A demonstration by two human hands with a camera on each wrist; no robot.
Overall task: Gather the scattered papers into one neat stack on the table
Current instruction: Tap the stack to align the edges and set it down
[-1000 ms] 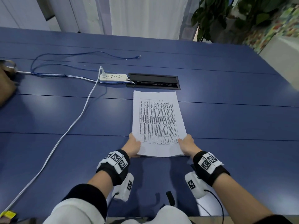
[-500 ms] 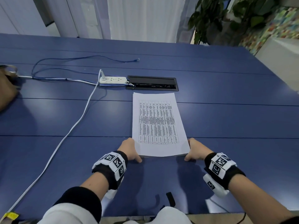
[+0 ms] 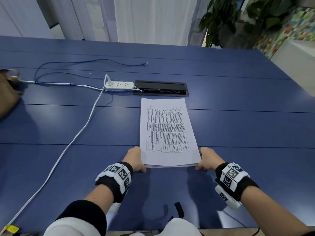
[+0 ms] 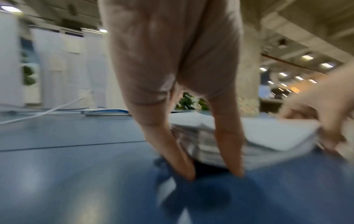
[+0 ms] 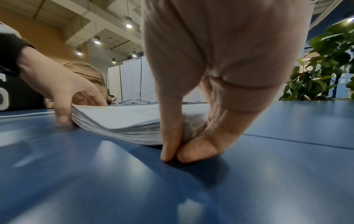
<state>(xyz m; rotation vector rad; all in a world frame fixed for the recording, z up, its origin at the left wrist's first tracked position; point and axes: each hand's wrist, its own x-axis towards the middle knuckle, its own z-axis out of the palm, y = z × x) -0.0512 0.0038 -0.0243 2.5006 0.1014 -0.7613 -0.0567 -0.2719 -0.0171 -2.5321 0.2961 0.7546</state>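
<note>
Paper stack point(image 3: 167, 133) lies at middle of surface point(image 3: 238, 125), short end toward near edge. Left hand point(image 3: 135, 159) and right hand point(image 3: 207, 159) grip nothing: straight fingers press stack's near corners. Risk: near sheets look fanned and bowed, so uneven squeeze may buckle or skew them.

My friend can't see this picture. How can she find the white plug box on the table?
Look at the big blue table. Near its middle a black hatch is set into the top, just beyond the stack of papers. The power strip lies at the hatch's left end: a short white bar with one white plug stuck in it.
</note>
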